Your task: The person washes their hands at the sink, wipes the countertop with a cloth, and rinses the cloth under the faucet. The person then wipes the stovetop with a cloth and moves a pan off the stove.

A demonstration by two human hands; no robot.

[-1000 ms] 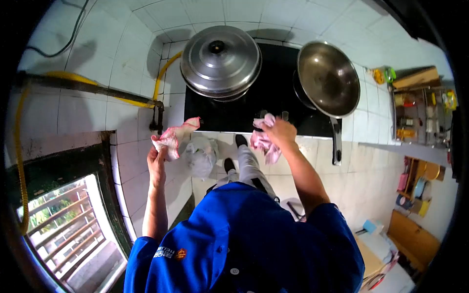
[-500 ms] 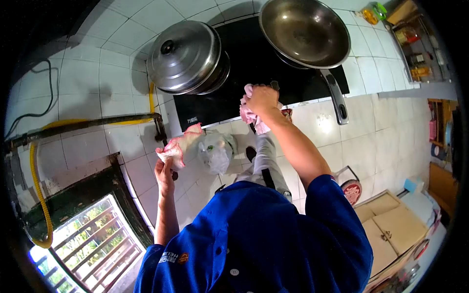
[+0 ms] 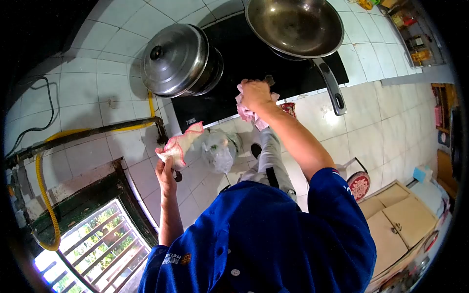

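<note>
Pinched in my left hand (image 3: pixel 166 177) is a white cloth with a pink edge (image 3: pixel 180 147), hanging out to the upper right, left of the black cooktop's front corner. My right hand (image 3: pixel 258 95) is closed on a crumpled pink cloth (image 3: pixel 248 113) at the front part of the cooktop (image 3: pixel 234 58). The cloth's underside and most fingertips are hidden. Behind my hands, a lidded metal pot (image 3: pixel 178 61) stands on the left burner and a wok (image 3: pixel 295 27) on the right one, its black handle (image 3: pixel 332 90) reaching past the front edge.
A plastic bag (image 3: pixel 220 151) is below the cooktop's front, near my legs. A dark pipe (image 3: pixel 97 131) with a yellow hose (image 3: pixel 46 200) runs along the left wall above a barred window (image 3: pixel 105 244). At lower right stands a beige cabinet (image 3: pixel 405 222).
The view has turned and shifted, so pot and wok appear further left and higher. My right hand has moved onto the cooktop with the pink cloth. My left hand still holds its cloth.
</note>
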